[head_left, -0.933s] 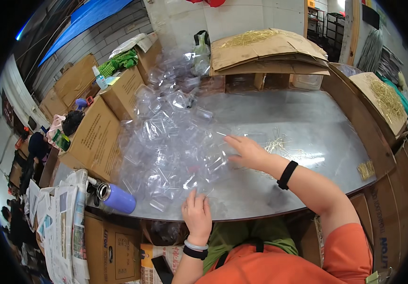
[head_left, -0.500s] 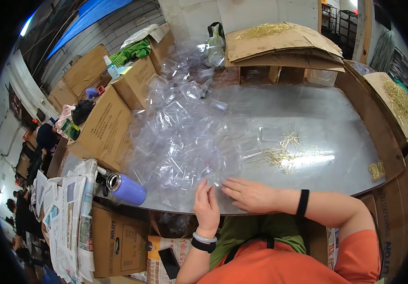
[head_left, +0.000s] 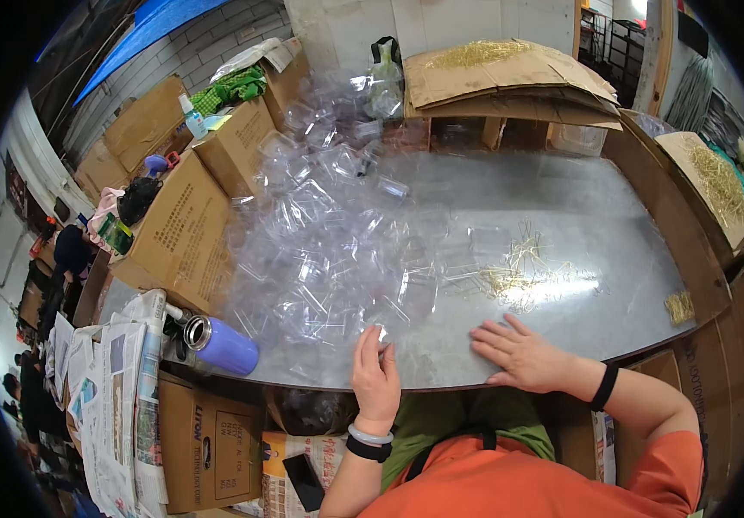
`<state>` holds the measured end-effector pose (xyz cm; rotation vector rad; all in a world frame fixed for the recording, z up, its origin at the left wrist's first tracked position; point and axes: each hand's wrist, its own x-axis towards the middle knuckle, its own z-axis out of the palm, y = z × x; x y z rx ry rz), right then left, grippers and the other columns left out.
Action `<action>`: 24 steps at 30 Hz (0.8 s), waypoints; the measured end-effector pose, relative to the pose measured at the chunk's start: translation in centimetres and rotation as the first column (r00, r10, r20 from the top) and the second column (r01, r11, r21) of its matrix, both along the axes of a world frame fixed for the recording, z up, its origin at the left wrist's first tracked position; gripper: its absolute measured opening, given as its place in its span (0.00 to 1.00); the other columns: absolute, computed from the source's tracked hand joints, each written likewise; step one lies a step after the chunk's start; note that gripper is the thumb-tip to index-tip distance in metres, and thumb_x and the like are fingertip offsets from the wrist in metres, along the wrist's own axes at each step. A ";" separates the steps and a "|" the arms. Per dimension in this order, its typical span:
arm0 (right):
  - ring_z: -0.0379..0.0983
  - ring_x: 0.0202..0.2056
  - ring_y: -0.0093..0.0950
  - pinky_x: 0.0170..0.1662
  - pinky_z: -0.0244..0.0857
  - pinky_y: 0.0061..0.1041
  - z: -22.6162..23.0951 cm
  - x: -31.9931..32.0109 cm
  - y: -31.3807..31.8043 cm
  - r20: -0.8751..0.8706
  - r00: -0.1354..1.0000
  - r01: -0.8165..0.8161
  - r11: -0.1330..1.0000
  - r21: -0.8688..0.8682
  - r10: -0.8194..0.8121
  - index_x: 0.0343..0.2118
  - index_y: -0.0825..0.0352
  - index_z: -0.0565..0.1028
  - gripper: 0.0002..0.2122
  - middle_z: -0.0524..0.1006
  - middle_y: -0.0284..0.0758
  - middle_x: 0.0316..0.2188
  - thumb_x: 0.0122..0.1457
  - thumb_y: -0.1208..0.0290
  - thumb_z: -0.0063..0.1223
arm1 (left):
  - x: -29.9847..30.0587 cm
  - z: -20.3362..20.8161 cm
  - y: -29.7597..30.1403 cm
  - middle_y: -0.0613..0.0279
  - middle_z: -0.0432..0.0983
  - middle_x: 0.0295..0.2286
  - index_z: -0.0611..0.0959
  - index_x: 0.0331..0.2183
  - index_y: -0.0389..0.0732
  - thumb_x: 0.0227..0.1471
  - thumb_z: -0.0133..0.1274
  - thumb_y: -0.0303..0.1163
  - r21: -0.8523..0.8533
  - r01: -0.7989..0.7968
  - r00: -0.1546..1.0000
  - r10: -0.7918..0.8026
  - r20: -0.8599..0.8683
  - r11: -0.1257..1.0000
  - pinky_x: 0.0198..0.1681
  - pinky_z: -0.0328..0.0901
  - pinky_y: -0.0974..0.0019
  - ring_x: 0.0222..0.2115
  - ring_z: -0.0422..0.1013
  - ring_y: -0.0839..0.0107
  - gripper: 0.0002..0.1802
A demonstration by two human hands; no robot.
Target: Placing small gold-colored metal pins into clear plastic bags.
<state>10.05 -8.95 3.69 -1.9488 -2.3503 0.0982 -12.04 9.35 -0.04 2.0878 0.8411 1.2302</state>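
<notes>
My left hand (head_left: 375, 380) is at the near edge of a heap of clear plastic boxes (head_left: 320, 233). Its thumb and fingers are drawn together, with a shiny clear bit at the tips; what they pinch I cannot make out. My right hand (head_left: 523, 354) lies palm down over the metal tabletop (head_left: 458, 345), fingers spread and nothing in them. Beyond it, a loose pile of thin gold wire pieces (head_left: 514, 281) is scattered on the table. A single clear box (head_left: 486, 242) rests just behind that pile.
A purple bottle (head_left: 221, 345) lies at the near left, beside stacked newspapers (head_left: 122, 397). Cardboard boxes (head_left: 173, 233) border the left side. At the back, a cardboard sheet (head_left: 510, 78) carries more gold wire. A small gold bundle (head_left: 679, 308) sits near the right edge.
My right hand has moved right, away from my left hand, and its fingers have spread. My left hand has stayed nearly in place.
</notes>
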 end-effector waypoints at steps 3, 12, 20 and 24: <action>0.54 0.69 0.43 0.71 0.45 0.48 0.2 -0.9 -0.3 -0.043 0.994 0.103 0.992 0.070 -0.100 0.63 0.70 0.64 0.29 0.62 0.45 0.67 0.67 0.54 0.47 | -0.3 -0.3 0.1 0.45 0.77 0.48 0.82 0.42 0.33 0.60 0.55 0.24 -0.017 0.018 1.000 -0.018 0.019 1.000 0.42 0.73 0.58 0.40 0.78 0.52 0.08; 0.59 0.67 0.42 0.70 0.48 0.49 -3.3 -11.7 9.6 -0.227 0.972 0.124 0.947 0.297 -0.056 0.62 0.71 0.67 0.28 0.67 0.46 0.63 0.63 0.56 0.52 | -0.9 0.6 0.9 0.47 0.80 0.43 0.82 0.41 0.33 0.61 0.53 0.25 0.006 0.045 0.996 -0.045 0.070 0.999 0.47 0.70 0.56 0.42 0.76 0.51 0.08; 0.53 0.70 0.42 0.69 0.34 0.64 -1.3 -6.9 2.5 -0.055 0.976 0.218 0.966 0.139 -0.213 0.63 0.63 0.68 0.31 0.65 0.45 0.65 0.64 0.46 0.50 | -1.0 -1.2 0.9 0.53 0.77 0.48 0.84 0.46 0.40 0.55 0.57 0.26 0.258 0.043 0.985 0.002 -0.171 0.965 0.48 0.67 0.51 0.43 0.72 0.50 0.15; 0.45 0.71 0.53 0.68 0.27 0.68 -1.1 -3.2 -0.6 -0.017 0.913 0.404 0.899 0.166 -0.407 0.65 0.59 0.67 0.34 0.57 0.46 0.69 0.61 0.42 0.50 | -0.9 -0.5 0.4 0.51 0.75 0.49 0.81 0.51 0.40 0.44 0.64 0.29 0.312 0.091 0.976 -0.022 -0.216 0.946 0.45 0.68 0.54 0.44 0.72 0.50 0.28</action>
